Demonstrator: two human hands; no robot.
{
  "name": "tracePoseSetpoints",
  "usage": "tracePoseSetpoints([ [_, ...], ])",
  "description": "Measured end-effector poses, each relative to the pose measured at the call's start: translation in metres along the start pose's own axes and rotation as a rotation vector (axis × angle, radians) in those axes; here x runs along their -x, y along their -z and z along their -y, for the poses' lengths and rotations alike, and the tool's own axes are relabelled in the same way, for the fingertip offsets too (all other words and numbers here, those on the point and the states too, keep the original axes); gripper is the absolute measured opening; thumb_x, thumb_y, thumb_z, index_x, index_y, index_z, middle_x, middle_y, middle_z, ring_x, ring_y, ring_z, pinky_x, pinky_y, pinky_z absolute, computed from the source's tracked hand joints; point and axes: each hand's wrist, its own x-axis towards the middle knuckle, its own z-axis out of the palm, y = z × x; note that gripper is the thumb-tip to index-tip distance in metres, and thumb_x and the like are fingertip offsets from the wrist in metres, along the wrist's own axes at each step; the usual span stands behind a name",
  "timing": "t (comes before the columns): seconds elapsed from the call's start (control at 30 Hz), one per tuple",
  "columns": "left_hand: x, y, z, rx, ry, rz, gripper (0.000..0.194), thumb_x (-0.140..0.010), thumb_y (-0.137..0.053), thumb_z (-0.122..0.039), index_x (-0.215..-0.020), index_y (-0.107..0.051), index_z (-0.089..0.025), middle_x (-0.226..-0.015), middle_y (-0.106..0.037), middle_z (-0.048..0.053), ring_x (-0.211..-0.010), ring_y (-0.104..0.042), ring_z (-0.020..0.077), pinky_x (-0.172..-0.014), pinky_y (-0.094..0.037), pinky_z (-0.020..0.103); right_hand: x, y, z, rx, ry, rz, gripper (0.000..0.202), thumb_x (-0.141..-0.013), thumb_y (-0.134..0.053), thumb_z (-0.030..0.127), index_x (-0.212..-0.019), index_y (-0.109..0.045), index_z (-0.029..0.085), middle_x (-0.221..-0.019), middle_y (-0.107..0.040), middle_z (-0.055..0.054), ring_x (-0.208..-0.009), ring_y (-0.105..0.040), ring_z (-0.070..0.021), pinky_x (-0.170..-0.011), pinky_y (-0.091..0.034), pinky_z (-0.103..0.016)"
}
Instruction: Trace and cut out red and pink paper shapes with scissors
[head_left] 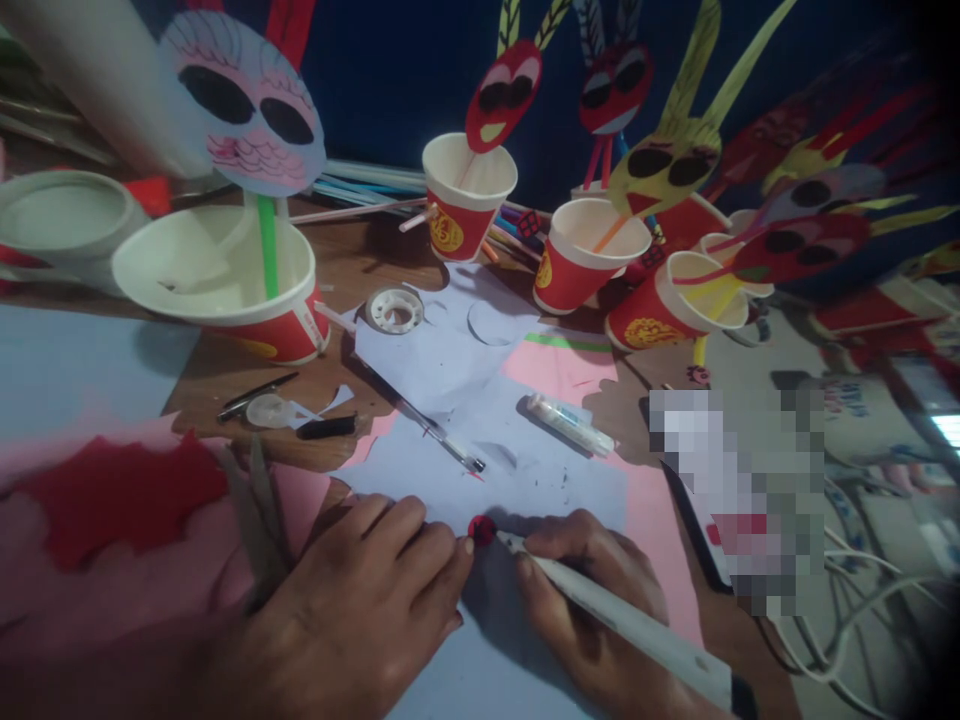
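Right hand (600, 550) grips white marker (630, 622) at red disc (482, 528), lower centre; left hand (360, 590), unclenched, touches it. Dark lines drawn; completeness unclear.

**Cups (581, 275) behind, paper (540, 500) in front**

A pen (420, 414) lies on the paper, left of a tube (570, 425). A tape roll (373, 312) sits behind them. A disc (481, 529) is between the left hand (367, 590) and right hand (600, 590).

Small red disc (482, 529), dark marks on top, lies on pale paper (469, 650); white marker (630, 615) slanted, tip at disc's edge.
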Motion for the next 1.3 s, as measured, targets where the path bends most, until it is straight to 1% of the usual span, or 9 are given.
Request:
tracePoseSetpoints([
  [0.13,0.0001,0.0019,0.0002,-0.019,-0.004,0.009,0.027,-0.085,-0.056,-0.038,-0.103,-0.060,-0.018,-0.073,-0.056,-0.002,-0.071,-0.045,0.0182,-0.065,-0.027,0.037,-0.0009,-0.0017,0.0000,0.001,0.023,-0.011,0.015,-0.079,-0.055,0.009,-0.082,-0.048,0.022,-0.057,-0.060,0.004,-0.047,-0.059,-0.0132,-0.042,-0.044,-0.024],
  [0.3,0.0014,0.0024,0.0000,-0.007,-0.021,0.032,0.028,-0.086,-0.055,-0.037,-0.105,-0.059,-0.018,-0.076,-0.058,-0.001,-0.073,-0.045,0.0176,-0.067,-0.027,0.036,-0.0009,-0.0038,0.0011,0.037,0.006,-0.033,0.013,-0.079,-0.057,0.013,-0.079,-0.048,0.022,-0.055,-0.056,0.006,-0.043,-0.054,-0.0117,-0.042,-0.043,-0.024],
  [0.47,0.0014,0.0018,-0.0002,0.023,0.001,0.023,0.028,-0.085,-0.056,-0.037,-0.104,-0.059,-0.017,-0.076,-0.058,-0.001,-0.074,-0.046,0.0180,-0.069,-0.027,0.036,-0.0008,-0.0021,0.0007,0.037,0.004,-0.002,0.010,-0.080,-0.056,0.016,-0.078,-0.049,0.022,-0.055,-0.055,0.005,-0.042,-0.050,-0.0113,-0.041,-0.040,-0.024],
  [0.7,0.0016,0.0016,0.0015,0.049,-0.009,0.021,0.027,-0.088,-0.053,-0.035,-0.106,-0.060,-0.016,-0.078,-0.058,-0.001,-0.076,-0.045,0.0184,-0.073,-0.027,0.037,-0.0027,0.0003,0.0019,0.024,0.049,0.053,0.013,-0.076,-0.053,0.011,-0.074,-0.046,0.022,-0.052,-0.048,0.007,-0.041,-0.045,-0.0091,-0.040,-0.036,-0.022],
  [0.83,0.0019,0.0021,0.0010,0.051,-0.001,0.016,0.027,-0.088,-0.053,-0.034,-0.107,-0.059,-0.017,-0.080,-0.058,-0.001,-0.077,-0.046,0.0187,-0.073,-0.027,0.036,-0.0012,0.0024,0.0035,0.036,0.053,0.024,0.012,-0.077,-0.053,0.011,-0.079,-0.047,0.021,-0.056,-0.054,0.005,-0.046,-0.052,-0.0109,-0.043,-0.042,-0.023],
  [0.93,0.0019,0.0043,0.0001,0.035,0.011,0.059,0.027,-0.090,-0.050,-0.034,-0.109,-0.058,-0.018,-0.080,-0.057,-0.003,-0.076,-0.045,0.0177,-0.073,-0.027,0.036,-0.0003,0.0031,0.0025,0.039,0.035,0.000,0.011,-0.078,-0.054,0.013,-0.082,-0.048,0.021,-0.058,-0.058,0.003,-0.046,-0.056,-0.0121,-0.044,-0.045,-0.024],
  [1.0,0.0018,0.0059,-0.0002,0.020,0.015,0.095,0.026,-0.091,-0.047,-0.035,-0.110,-0.057,-0.019,-0.080,-0.057,-0.004,-0.075,-0.045,0.0169,-0.072,-0.027,0.036,-0.0004,0.0027,0.0014,0.039,0.027,-0.018,0.010,-0.079,-0.055,0.014,-0.082,-0.049,0.021,-0.055,-0.056,0.005,-0.042,-0.053,-0.0111,-0.041,-0.044,-0.024],
  [1.07,0.0017,0.0067,-0.0003,0.008,0.006,0.097,0.026,-0.092,-0.046,-0.035,-0.110,-0.057,-0.019,-0.080,-0.057,-0.004,-0.075,-0.045,0.0168,-0.071,-0.026,0.036,-0.0010,0.0019,0.0007,0.041,0.029,-0.028,0.009,-0.080,-0.056,0.015,-0.082,-0.049,0.021,-0.054,-0.055,0.006,-0.041,-0.052,-0.0107,-0.041,-0.044,-0.024],
  [1.3,0.0031,0.0036,-0.0012,-0.022,-0.006,0.098,0.025,-0.092,-0.045,-0.030,-0.111,-0.056,-0.017,-0.080,-0.056,-0.001,-0.075,-0.044,0.0184,-0.069,-0.027,0.038,-0.0024,-0.0019,0.0021,0.079,0.038,-0.019,0.013,-0.080,-0.054,0.012,-0.081,-0.047,0.024,-0.053,-0.054,0.006,-0.045,-0.056,-0.0143,-0.040,-0.045,-0.026],
])
